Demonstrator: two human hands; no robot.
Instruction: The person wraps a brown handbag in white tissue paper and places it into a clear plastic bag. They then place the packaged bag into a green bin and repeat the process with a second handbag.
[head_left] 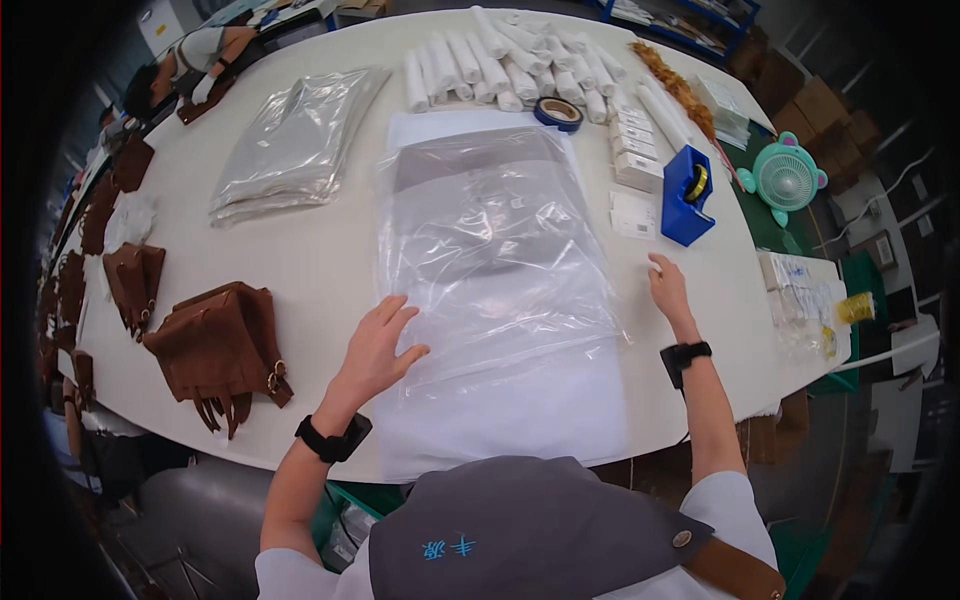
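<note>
A clear plastic bag [495,250] with a grey panel showing through its upper part lies flat on sheets of white paper [500,430] in front of me. My left hand [375,350] is open at the bag's lower left edge, thumb apart from the fingers, holding nothing that I can see. To the right of the bag, my right hand [672,290] hovers with its fingers loosely bent and nothing visible in them. It is nearest to the small white label cards [633,215] and a blue tape dispenser [688,200] with yellow tape.
Brown leather bags [215,340] stand at left, below a stack of clear plastic bags [295,145]. White rolls [510,60], a dark blue tape roll [558,114] and small white boxes [635,150] lie at the far side. A green fan [787,175] stands right. Another person [195,65] works far left.
</note>
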